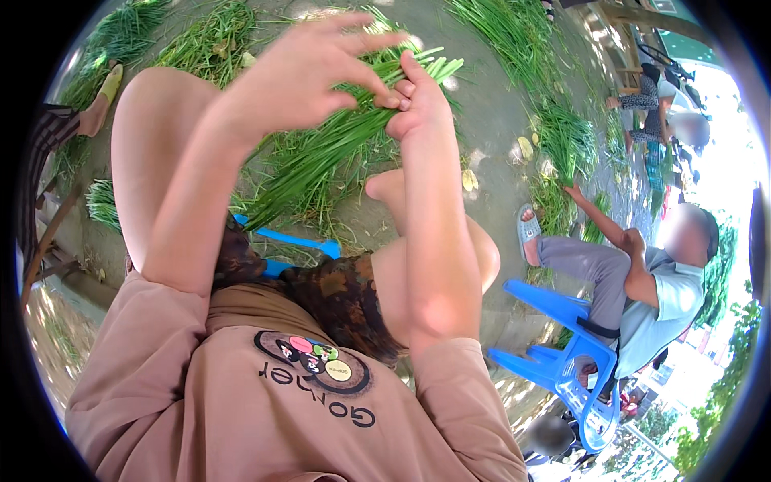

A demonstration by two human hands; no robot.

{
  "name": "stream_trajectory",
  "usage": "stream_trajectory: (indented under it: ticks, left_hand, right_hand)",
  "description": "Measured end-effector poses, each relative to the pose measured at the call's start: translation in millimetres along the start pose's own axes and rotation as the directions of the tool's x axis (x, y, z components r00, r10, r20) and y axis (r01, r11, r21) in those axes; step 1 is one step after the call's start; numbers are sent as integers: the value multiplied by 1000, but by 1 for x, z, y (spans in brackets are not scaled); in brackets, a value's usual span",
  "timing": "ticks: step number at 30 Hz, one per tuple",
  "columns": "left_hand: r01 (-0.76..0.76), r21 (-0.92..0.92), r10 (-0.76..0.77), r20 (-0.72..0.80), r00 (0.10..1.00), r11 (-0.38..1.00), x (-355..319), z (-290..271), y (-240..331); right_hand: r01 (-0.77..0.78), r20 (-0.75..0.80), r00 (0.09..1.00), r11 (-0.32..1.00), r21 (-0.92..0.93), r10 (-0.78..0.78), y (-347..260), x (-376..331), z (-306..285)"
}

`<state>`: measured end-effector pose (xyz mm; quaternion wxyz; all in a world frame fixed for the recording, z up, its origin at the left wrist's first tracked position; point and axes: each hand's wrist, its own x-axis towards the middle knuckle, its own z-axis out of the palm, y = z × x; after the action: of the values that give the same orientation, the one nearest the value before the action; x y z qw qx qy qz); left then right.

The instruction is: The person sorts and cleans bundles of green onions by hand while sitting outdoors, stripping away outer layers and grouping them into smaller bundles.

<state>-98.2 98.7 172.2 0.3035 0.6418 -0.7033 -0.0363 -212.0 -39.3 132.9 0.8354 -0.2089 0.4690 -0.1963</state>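
Note:
A bunch of long green chives (313, 166) slants in front of me, its paler cut ends at the upper right and its leaf tips hanging between my knees. My right hand (419, 98) is closed around it near the pale ends, with the thumb raised. Just left of that grip, my left hand (309, 74) hovers above the bunch, slightly blurred, fingers spread and holding nothing. Its lower fingers come close to the right hand's fingers; I cannot tell whether they touch.
Loose greens (213, 40) lie on the ground ahead, with a long row of greens (514, 44) farther right. On the right, a person (675, 281) sits on a blue plastic chair (562, 345), reaching toward the greens. At far left is another person's foot in a yellow shoe (108, 84).

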Motion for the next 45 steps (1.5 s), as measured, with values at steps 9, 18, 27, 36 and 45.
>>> stream_trajectory:
  ticks: [9, 18, 27, 36, 45]
  left_hand:
    - [329, 355, -452, 355, 819, 875, -21, 46, -25]
    - [532, -344, -366, 442, 819, 774, -18, 28, -73]
    - [625, 305, -694, 262, 671, 719, -55, 5, -126]
    - [347, -476, -264, 233, 936, 808, -46, -93, -82]
    - [-218, -886, -48, -260, 964, 410, -56, -126, -64]
  right_hand:
    - [-113, 235, 966, 993, 20, 105, -14, 3, -7]
    - [-90, 163, 984, 993, 73, 78, -19, 14, -15]
    - [-15, 208, 978, 993, 116, -9, -27, 15, -16]
    - [105, 766, 569, 951, 292, -298, -18, 21, -21]
    - [60, 947, 292, 990, 124, -136, -11, -1, -20]
